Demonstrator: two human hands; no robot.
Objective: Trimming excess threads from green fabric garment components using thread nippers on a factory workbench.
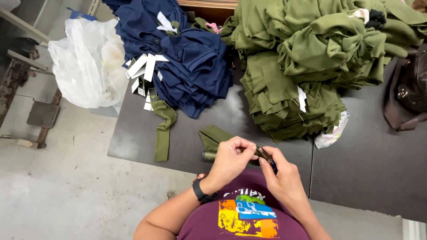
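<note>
My left hand and my right hand meet close to my chest, both pinching a small dark olive piece between their fingertips. A black watch is on my left wrist. Just beyond my hands an olive cloth piece lies on the dark table, with an olive thread spool beside it. Whether the small piece is fabric or a tool is too small to tell.
A pile of olive garments fills the table's far right. Navy garments with white paper tags lie at the far left. An olive strip hangs near the table's left edge. A white plastic bag and a brown bag flank the table.
</note>
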